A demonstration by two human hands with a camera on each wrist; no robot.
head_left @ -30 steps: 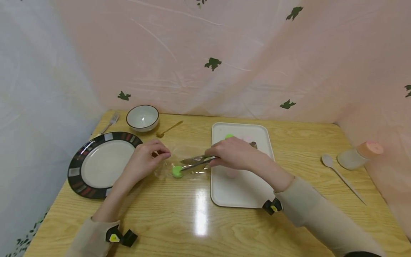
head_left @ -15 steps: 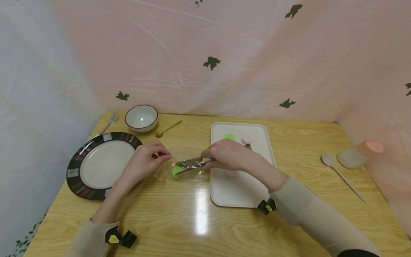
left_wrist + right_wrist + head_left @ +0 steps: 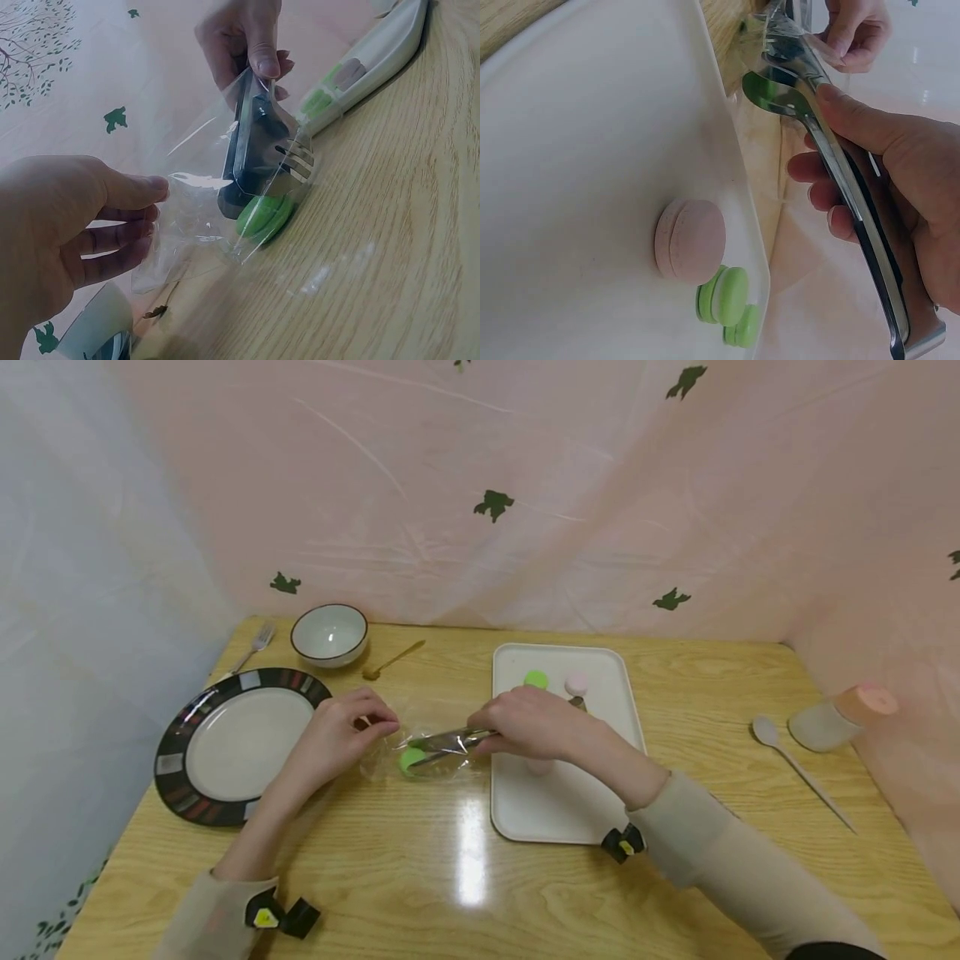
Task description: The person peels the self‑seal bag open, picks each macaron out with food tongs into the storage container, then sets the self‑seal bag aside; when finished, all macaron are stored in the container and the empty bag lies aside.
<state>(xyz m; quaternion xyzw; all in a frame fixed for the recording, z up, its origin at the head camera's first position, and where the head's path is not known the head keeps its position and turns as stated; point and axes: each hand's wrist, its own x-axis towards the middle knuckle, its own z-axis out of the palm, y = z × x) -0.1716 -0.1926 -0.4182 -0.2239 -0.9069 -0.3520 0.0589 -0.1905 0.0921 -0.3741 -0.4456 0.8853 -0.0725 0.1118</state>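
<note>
My left hand (image 3: 337, 735) pinches the edge of a clear plastic bag (image 3: 187, 214) between thumb and fingertips. My right hand (image 3: 536, 722) grips metal tongs (image 3: 829, 154), fingers curled round both arms. The front of the tongs is inside the bag, one arm ending in fork-like tines in the left wrist view. A green macaron (image 3: 264, 217) is at the tongs' ends, seen through the film, low over the table. The tongs' two ends stand apart around or beside the macaron.
Under my right forearm lies a white tray (image 3: 558, 810) with pink macarons (image 3: 694, 240) and green macarons (image 3: 730, 296). To the left stand a dark-rimmed plate (image 3: 240, 743), a bowl (image 3: 330, 633), a fork (image 3: 258, 642) and a small gold spoon (image 3: 393, 660). Far right are a spoon (image 3: 798, 768) and a jar (image 3: 828, 725).
My right hand has shifted slightly left, bringing the tongs deeper into the bag and over the green macaron. My left hand has stayed in place, still pinching the bag's edge.
</note>
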